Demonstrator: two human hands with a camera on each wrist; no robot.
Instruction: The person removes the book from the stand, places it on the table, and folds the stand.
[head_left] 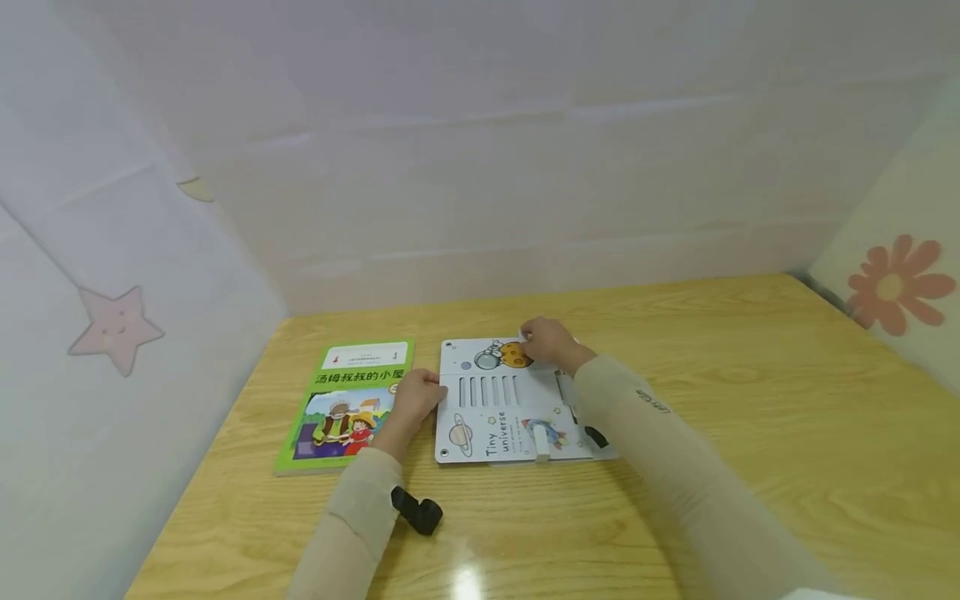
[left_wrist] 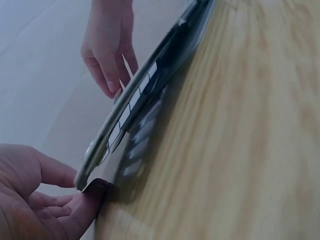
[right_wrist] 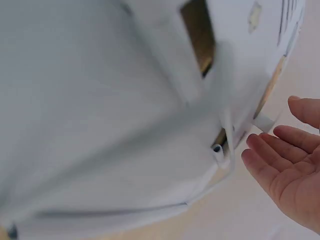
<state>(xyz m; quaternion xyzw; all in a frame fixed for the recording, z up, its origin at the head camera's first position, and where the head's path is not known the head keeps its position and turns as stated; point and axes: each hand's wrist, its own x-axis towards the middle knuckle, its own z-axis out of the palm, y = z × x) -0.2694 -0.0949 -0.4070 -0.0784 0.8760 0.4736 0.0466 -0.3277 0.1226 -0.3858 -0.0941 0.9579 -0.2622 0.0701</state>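
Note:
A white folding book stand (head_left: 540,387), printed with an astronaut, planets, a rocket and "Tiny universe", lies nearly flat on the table with its slots showing. My left hand (head_left: 415,402) pinches its left edge; in the left wrist view the thumb is above the edge and fingers reach beneath. That side is tilted up off the wood. My right hand (head_left: 549,342) is at the stand's far edge, near the moon print. In the right wrist view its fingers (right_wrist: 270,150) are spread loosely beside a small white tab (right_wrist: 264,122), with the thumb apart.
A green-bordered picture book (head_left: 345,408) lies left of the stand, close to my left forearm. The wooden table (head_left: 750,375) extends to the right. Pale wall sheets (head_left: 450,167) with a star and a flower surround the table's back and sides.

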